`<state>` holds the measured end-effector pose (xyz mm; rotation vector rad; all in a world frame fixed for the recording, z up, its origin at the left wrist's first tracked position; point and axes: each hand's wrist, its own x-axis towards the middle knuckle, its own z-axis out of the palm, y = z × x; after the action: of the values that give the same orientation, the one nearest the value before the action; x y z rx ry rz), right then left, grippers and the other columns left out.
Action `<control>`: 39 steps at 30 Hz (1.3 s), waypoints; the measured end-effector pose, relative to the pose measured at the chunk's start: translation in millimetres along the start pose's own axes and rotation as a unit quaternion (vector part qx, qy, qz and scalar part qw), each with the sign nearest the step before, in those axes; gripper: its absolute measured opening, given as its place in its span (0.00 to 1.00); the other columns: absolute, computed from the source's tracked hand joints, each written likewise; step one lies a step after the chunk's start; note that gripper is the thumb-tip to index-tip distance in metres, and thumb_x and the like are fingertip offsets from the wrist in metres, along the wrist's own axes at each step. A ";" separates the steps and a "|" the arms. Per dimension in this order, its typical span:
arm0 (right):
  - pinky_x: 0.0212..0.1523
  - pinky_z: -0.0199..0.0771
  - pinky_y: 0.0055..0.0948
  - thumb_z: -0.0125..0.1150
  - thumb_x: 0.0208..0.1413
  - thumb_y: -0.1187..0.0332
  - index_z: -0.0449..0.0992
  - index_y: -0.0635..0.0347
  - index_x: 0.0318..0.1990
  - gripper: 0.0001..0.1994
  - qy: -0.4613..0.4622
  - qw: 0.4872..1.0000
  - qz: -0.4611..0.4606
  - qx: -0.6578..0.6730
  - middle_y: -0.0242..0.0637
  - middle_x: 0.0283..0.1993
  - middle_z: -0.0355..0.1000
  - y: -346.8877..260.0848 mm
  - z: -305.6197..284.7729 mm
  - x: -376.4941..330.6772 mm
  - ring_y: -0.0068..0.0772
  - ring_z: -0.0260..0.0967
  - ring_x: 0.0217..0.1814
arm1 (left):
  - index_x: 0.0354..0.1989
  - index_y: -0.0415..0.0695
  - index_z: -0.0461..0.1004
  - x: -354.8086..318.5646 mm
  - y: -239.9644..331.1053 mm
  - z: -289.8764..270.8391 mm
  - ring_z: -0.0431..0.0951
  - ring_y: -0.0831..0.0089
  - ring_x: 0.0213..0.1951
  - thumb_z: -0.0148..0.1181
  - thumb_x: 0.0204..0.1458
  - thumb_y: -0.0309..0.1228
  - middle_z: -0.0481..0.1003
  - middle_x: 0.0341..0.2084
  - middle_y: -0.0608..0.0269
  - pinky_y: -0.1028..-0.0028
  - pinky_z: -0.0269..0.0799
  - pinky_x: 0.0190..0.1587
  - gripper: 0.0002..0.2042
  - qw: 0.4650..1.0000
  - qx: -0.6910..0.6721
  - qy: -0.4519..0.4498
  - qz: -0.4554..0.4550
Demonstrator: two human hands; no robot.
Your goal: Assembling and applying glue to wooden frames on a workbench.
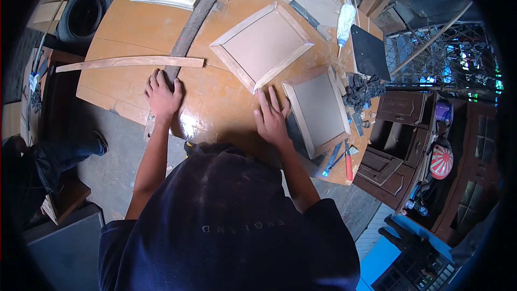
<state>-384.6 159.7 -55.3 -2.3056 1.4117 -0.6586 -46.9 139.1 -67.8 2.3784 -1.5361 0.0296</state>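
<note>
Dark-shirted shoulders nearest lens, both forearms reaching up onto surface (215, 102). Left hand (161, 97) flat, fingers (155, 82) spread, palm down on wood, fingertips touching end of dark curved strip (196, 16), just below pale slat (129, 63); grips nothing. Right hand (272, 118) flat too, fingers (268, 99) together and extended, pressing surface beside left edge of small framed panel (318, 109); holds nothing. Larger framed panel (262, 44) lies just above, apart from both hands. Red-handled tool (348, 164) near surface edge.
</note>
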 end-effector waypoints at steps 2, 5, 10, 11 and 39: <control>0.70 0.29 0.70 0.48 0.65 0.62 0.55 0.60 0.72 0.30 -0.001 1.000 0.005 -0.018 0.40 0.70 0.65 7.0 1.7 13.7 0.48 0.42 0.81 | 0.64 0.42 0.65 1.3 3.1 0.1 0.59 0.53 0.68 0.55 0.56 0.49 0.63 0.66 0.53 0.50 0.50 0.68 0.31 1.000 0.000 0.001 0.000; 0.69 0.29 0.71 0.47 0.65 0.62 0.53 0.60 0.73 0.31 -0.025 0.999 0.008 -0.045 0.40 0.70 0.65 13.3 5.5 21.6 0.49 0.43 0.81 | 0.64 0.42 0.65 0.7 4.0 1.3 0.59 0.53 0.68 0.55 0.56 0.49 0.64 0.66 0.53 0.50 0.50 0.68 0.31 1.000 -0.003 0.000 0.000; 0.68 0.26 0.74 0.47 0.65 0.60 0.54 0.57 0.74 0.31 -0.030 0.998 -0.009 -0.050 0.36 0.70 0.66 8.4 17.7 -13.5 0.46 0.43 0.81 | 0.64 0.42 0.65 0.4 1.5 4.5 0.59 0.53 0.67 0.55 0.55 0.48 0.64 0.65 0.53 0.50 0.51 0.67 0.31 1.000 -0.004 0.009 0.011; 0.68 0.25 0.73 0.47 0.64 0.60 0.56 0.57 0.73 0.30 -0.019 0.999 -0.014 -0.049 0.36 0.70 0.65 7.5 18.7 -18.0 0.45 0.43 0.81 | 0.64 0.42 0.65 -0.4 1.4 3.9 0.59 0.53 0.67 0.55 0.55 0.48 0.64 0.65 0.53 0.50 0.51 0.67 0.31 1.000 -0.003 0.008 0.010; 0.68 0.28 0.76 0.49 0.65 0.55 0.51 0.54 0.75 0.34 -0.048 0.997 0.008 -0.051 0.38 0.74 0.59 -14.2 16.5 3.1 0.47 0.41 0.81 | 0.64 0.42 0.64 1.6 0.8 2.7 0.58 0.52 0.68 0.55 0.55 0.49 0.63 0.66 0.52 0.49 0.50 0.68 0.32 1.000 -0.011 0.002 0.010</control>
<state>-363.8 164.1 -60.9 -2.3680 1.4480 -0.4742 -47.4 136.6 -69.9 2.3446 -1.5497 0.0228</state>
